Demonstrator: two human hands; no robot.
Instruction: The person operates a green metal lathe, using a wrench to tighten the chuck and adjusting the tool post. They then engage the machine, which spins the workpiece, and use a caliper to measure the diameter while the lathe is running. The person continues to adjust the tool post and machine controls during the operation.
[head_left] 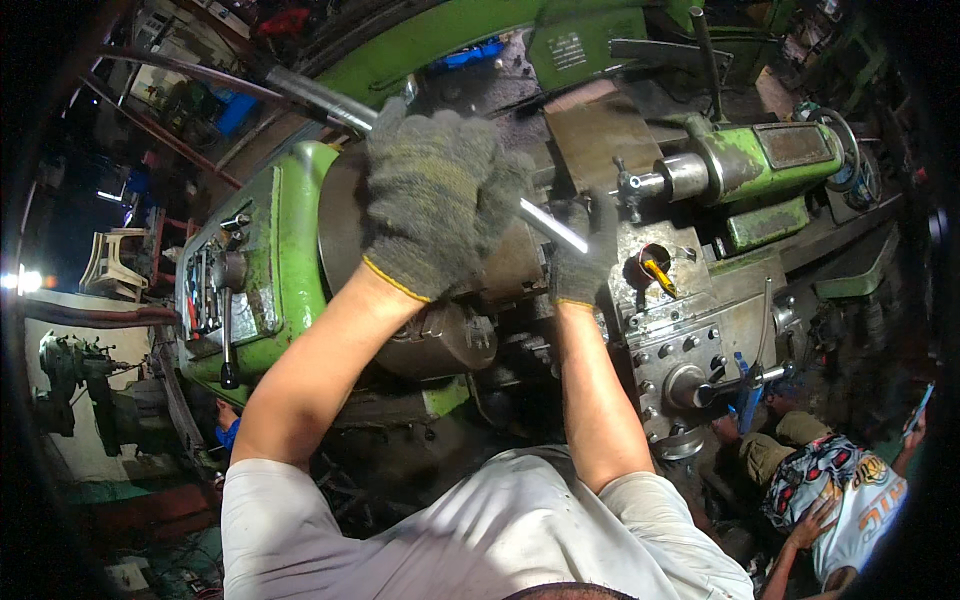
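Shirt: light grey sleeves (290,510) stood nearest, bare forearms reaching up and forward from them.
Gloves: grey knit (425,215) with yellow cuff edges, worn on both hands.
Left hand (440,195): fingers closed around a metal bar; the glove hid the middle of the grip.
Bar (553,226): slanted from upper left to lower right; one length showed beyond each side of the left fist, the lower end bright and lying across the view of the right hand.
Right hand (578,262): blurred, beside the carriage; could not tell whether its fingers were wide, narrow or holding anything.
Chuck (340,222): large, dark and round, behind and below the left hand; a smaller round part (435,342) sat nearer the wearer.
Carriage (690,345): bolted grey metal, right of the right hand, with a yellow piece (658,274) in a dark round opening and a crank (745,385) at its front.
Headstock (305,225): green, at left, small tools (205,290) on top and a lever (228,335) in front.
Tailstock (735,165): green, worn paint, at right, with a handwheel (845,150).
Co-worker (835,500): at lower right, apart from the wearer.
Chair (115,265): pale, at far left.
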